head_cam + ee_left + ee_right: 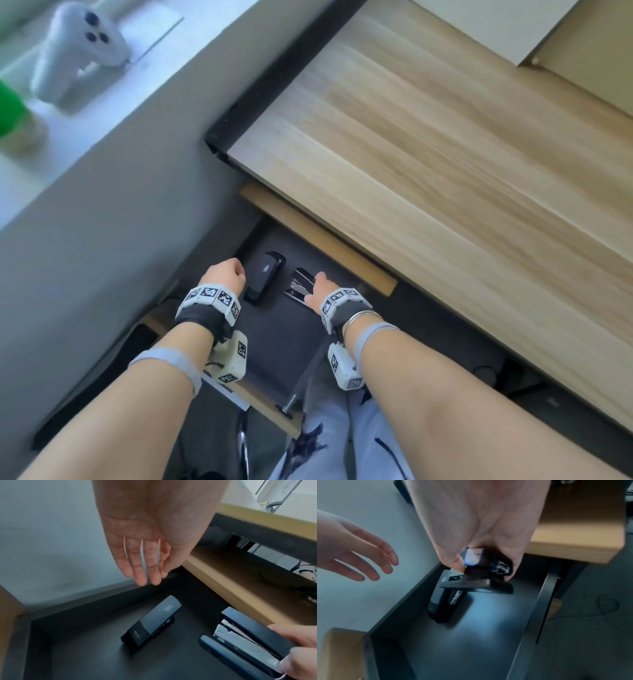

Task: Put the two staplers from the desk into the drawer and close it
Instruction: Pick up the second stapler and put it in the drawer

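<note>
The dark drawer (284,339) stands pulled out below the wooden desk (445,154). A black stapler (263,281) (152,622) (440,605) lies on the drawer floor at the left. My left hand (226,277) (144,566) (368,566) hovers just left of and above it, fingers straight and holding nothing. My right hand (320,287) (482,566) grips the rear of a second black stapler with a metal magazine (301,282) (248,635) (481,580), low over the drawer floor right of the first one.
A grey wall (102,222) runs close along the drawer's left side. The desk's front edge (318,240) overhangs the back of the drawer. A white device (78,51) and a green object (10,109) sit on the sill at far left. My legs are below the drawer.
</note>
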`<action>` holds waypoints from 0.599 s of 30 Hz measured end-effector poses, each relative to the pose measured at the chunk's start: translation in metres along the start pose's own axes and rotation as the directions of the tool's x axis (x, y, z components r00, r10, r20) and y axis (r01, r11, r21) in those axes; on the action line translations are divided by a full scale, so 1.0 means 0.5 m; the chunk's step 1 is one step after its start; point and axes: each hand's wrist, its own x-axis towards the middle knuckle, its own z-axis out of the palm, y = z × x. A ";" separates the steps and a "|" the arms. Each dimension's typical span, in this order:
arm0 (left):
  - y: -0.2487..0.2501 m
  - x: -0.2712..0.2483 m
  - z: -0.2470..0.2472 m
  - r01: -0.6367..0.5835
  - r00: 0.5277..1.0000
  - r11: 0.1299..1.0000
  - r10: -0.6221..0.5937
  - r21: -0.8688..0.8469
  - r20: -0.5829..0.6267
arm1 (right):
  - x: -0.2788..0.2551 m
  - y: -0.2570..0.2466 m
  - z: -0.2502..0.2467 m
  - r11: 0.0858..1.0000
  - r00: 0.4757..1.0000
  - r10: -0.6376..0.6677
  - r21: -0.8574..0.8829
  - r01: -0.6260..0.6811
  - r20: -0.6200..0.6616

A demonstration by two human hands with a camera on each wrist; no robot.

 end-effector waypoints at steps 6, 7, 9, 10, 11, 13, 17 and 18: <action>-0.018 0.043 0.061 0.020 0.998 1.000 -0.020 0.015 0.052 | 0.074 0.004 0.041 0.959 0.982 0.186 0.218 -0.179 -0.012; -0.021 0.050 0.069 0.023 0.998 1.000 -0.024 0.017 0.058 | 0.086 0.005 0.048 0.947 0.976 0.216 0.247 -0.206 -0.013; -0.024 0.065 0.084 0.020 0.997 1.000 -0.021 0.018 0.076 | 0.106 0.007 0.059 0.917 0.961 0.275 0.307 -0.255 -0.023; -0.025 0.071 0.090 0.018 0.996 1.000 -0.019 0.017 0.084 | 0.114 0.008 0.065 0.902 0.954 0.300 0.333 -0.275 -0.024; -0.026 0.078 0.095 0.016 0.996 1.000 -0.018 0.020 0.088 | 0.123 0.009 0.070 0.889 0.947 0.320 0.354 -0.291 -0.026; -0.027 0.088 0.103 0.016 0.996 0.999 -0.019 0.030 0.090 | 0.136 0.009 0.084 0.872 0.936 0.350 0.376 -0.313 -0.032; -0.030 0.105 0.112 0.019 0.995 0.998 -0.025 0.060 0.101 | 0.156 0.009 0.115 0.846 0.927 0.376 0.410 -0.340 -0.007; -0.031 0.110 0.114 0.017 0.994 0.998 -0.024 0.064 0.103 | 0.159 0.008 0.121 0.831 0.922 0.386 0.429 -0.354 0.014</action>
